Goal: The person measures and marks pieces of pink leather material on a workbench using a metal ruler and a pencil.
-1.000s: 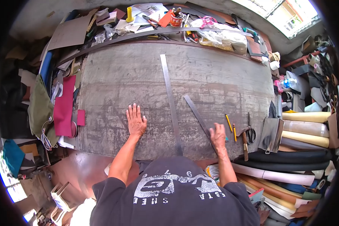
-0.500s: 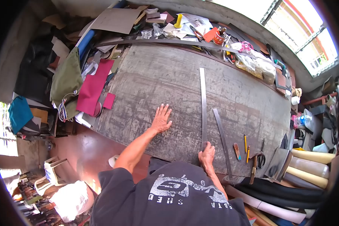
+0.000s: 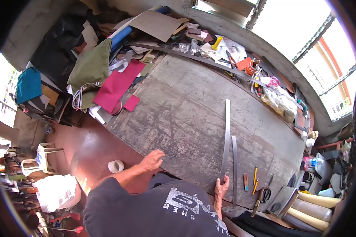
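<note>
Meeting the lower end of the long metal strip (image 3: 226,138), right of centre in the frame: right hand (image 3: 222,185), fingers curled narrow; grasp too small to tell. Left hand (image 3: 153,160), lower centre, fingers loosely spread and slightly bent, holding nothing, near the edge of the counter (image 3: 178,106); contact unclear. Shorter metal strip (image 3: 235,170), lying just beside the long one, to its right. Two yellow pencils (image 3: 255,181), scissors (image 3: 266,194) and a wooden-handled tool (image 3: 258,202), lower right. Magenta sheet (image 3: 119,85), upper left.
</note>
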Tool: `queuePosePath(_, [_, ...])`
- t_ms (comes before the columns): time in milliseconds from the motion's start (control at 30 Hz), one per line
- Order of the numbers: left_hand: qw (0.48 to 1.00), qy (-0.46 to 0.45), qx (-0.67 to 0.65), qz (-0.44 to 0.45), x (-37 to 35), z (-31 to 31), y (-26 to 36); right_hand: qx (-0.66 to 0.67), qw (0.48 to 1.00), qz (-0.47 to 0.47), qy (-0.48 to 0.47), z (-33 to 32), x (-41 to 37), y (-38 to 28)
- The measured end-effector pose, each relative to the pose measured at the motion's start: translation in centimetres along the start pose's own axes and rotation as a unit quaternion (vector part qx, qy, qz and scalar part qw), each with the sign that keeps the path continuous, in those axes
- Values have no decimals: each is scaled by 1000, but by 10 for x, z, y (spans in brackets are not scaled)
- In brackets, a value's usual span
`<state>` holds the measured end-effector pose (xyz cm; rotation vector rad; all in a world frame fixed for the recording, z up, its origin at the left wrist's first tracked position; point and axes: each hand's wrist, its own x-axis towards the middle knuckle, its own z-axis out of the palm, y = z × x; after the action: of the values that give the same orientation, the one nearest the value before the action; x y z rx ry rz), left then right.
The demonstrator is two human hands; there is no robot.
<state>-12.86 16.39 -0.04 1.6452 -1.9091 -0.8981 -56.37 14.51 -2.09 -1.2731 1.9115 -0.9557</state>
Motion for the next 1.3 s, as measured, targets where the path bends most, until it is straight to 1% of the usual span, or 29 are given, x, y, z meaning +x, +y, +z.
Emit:
queuePosePath(67, [1000, 6, -3, 1, -5, 16, 20, 23, 1000, -4, -1, 3, -6, -14])
queuePosePath(167, [999, 13, 28, 10, -11, 20, 23, 4, 999, -17, -43, 5, -11, -24])
queuePosePath(267, [992, 111, 52, -23, -10, -6, 31, -2, 990, -91, -105, 10, -1, -9])
queuePosePath(300, [984, 172, 44, -32, -8, -16, 33, -11, 984, -107, -144, 11, 1, -21])
queuePosePath(333, [975, 207, 69, -48, -6, -25, 32, -44, 971, -149, -180, 18, 5, -32])
queuePosePath(367, [967, 233, 88, -55, -1, -33, 30, -80, 958, -181, -207, 21, 10, -42])
queuePosePath(400, [961, 247, 111, -54, 5, -41, 31, -123, 944, -185, -244, 26, 13, -58])
queuePosePath(467, [962, 244, 114, -55, 15, -45, 27, -93, 923, -275, -252, 37, 17, -64])
queuePosePath(500, [963, 240, 105, -55, 16, -42, 22, -120, 921, -298, -222, 34, 13, -72])
queuePosePath(533, [971, 207, 102, -54, 18, -37, 16, -146, 912, -329, -198, 28, 14, -79])
queuePosePath(633, [985, 132, 99, -55, 21, -26, 2, -132, 973, -173, -79, -5, 21, -50])
queuePosePath(700, [988, 105, 103, -37, 25, -17, 2, -217, 966, -129, 50, -35, 25, -11])
queuePosePath(733, [990, 93, 105, -29, 26, -12, 1, -269, 956, -75, 92, -51, 24, 4])
queuePosePath(800, [989, 72, 126, 3, 28, -2, -2, -317, 941, 0, 116, -79, 22, 25])
queuePosePath(867, [986, 59, 150, 41, 33, 4, -2, -314, 943, 36, 102, -93, 22, 48])
queuePosePath(900, [987, 40, 150, 47, 35, 6, -1, -283, 954, 31, 95, -97, 23, 55])
queuePosePath(933, [985, 29, 162, 55, 38, 6, 0, -280, 954, 14, 103, -98, 24, 61])
queuePosePath(967, [984, 21, 167, 56, 41, 6, 2, -271, 957, 28, 95, -98, 27, 66])
queuePosePath(1067, [980, 11, 185, 72, 46, 4, -1, -246, 965, 52, 80, -104, 29, 62])
queuePosePath(1100, [979, 11, 191, 76, 47, 3, -2, -275, 959, 8, 68, -106, 28, 62])
queuePosePath(1133, [979, 10, 191, 74, 47, 2, -2, -284, 956, -7, 70, -105, 27, 64])
queuePosePath(1200, [979, 9, 193, 63, 47, 0, -2, -203, 978, 22, 48, -105, 28, 65])
queuePosePath(1300, [978, 22, 195, 75, 47, 0, -2, -75, 994, 50, 60, -97, 25, 53])
